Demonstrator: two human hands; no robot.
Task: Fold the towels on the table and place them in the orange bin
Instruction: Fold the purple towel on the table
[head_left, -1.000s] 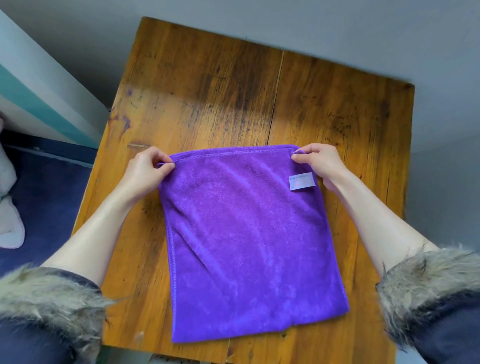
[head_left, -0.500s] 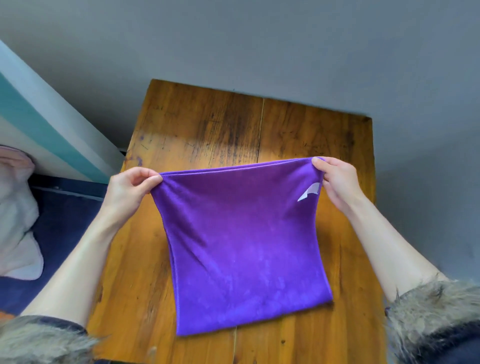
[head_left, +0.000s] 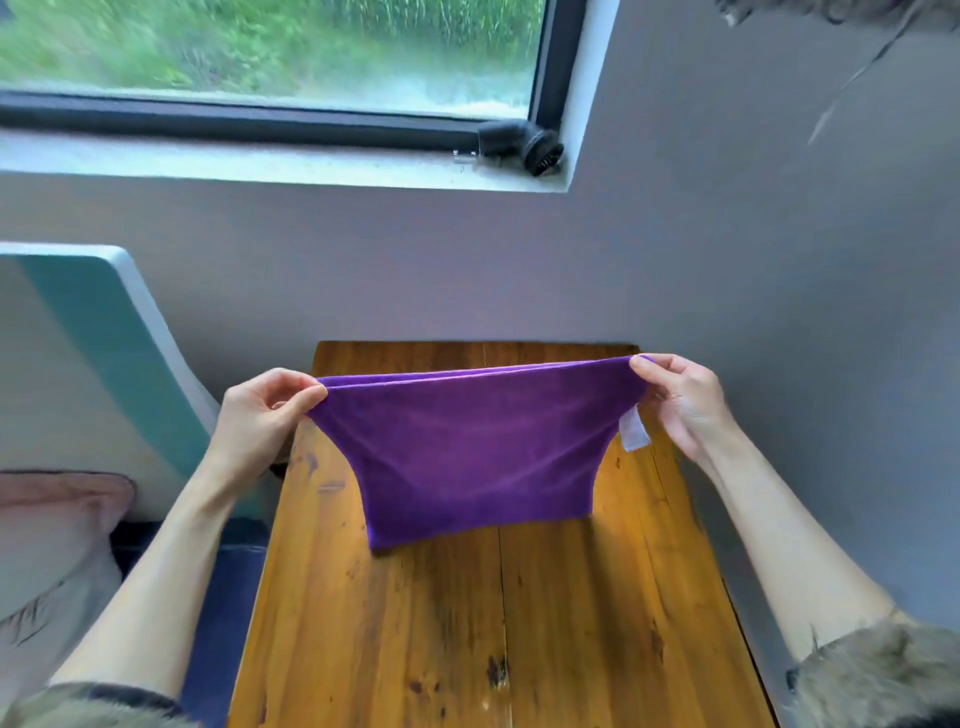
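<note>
Above the tabletop (head_left: 467, 623), both hands, left (head_left: 265, 410) and right (head_left: 680, 400), pinched the top corners of the purple towel (head_left: 467, 447), which hung soft, light and floppy, best held by its corners.

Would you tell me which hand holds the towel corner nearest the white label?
The right hand: the label hangs just below its corner; the left hand pinches the opposite corner.

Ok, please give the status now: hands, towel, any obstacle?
Left hand and right hand each pinch a top corner. Purple microfibre towel hangs above wooden table. No obstacle; orange bin unseen.
</note>
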